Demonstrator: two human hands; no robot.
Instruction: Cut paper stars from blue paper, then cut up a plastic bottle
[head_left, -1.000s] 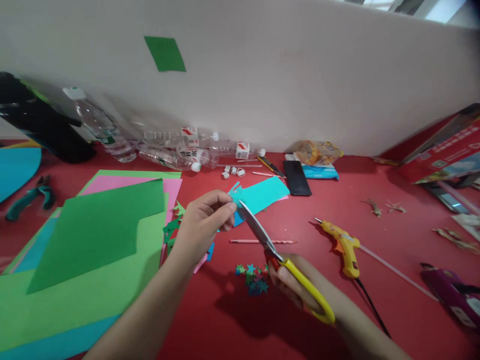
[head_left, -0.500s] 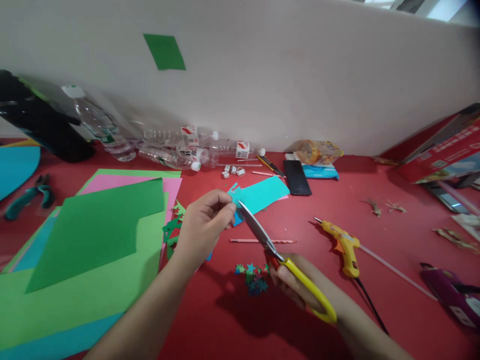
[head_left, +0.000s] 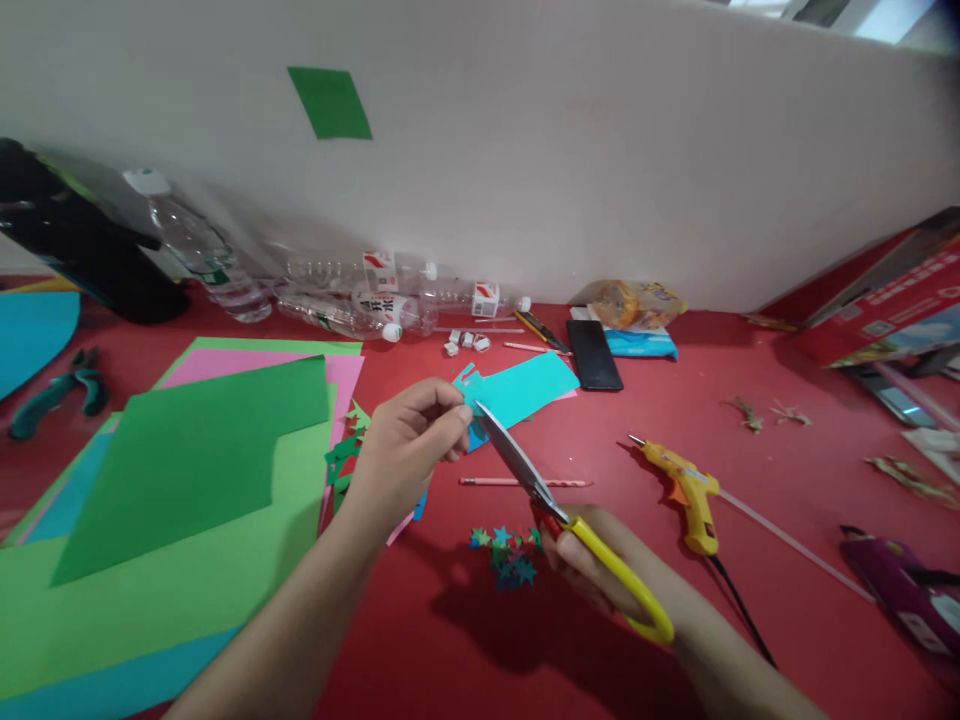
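- Here, pinched a cut turquoise paper scrap [head_left: 469, 381] between thumb and fingertips of the left hand [head_left: 411, 430], over the red table [head_left: 607, 430], right at the scissor tips.
- Gripped yellow-and-red-handled scissors [head_left: 517, 460] by the loops, right hand [head_left: 589, 560] curled around them.
- Appeared featherlight, flexible and easily torn; called for a fingertip hold on the uncut edge, clear of the blades.
- Counted one scrap, one pair of scissors, one yellow hot-glue gun [head_left: 699, 508], apparently two pink pencils [head_left: 491, 482], one black phone [head_left: 595, 358] and at least four clear plastic bottles [head_left: 191, 235]; could not count the overlapping paper stars [head_left: 517, 572].
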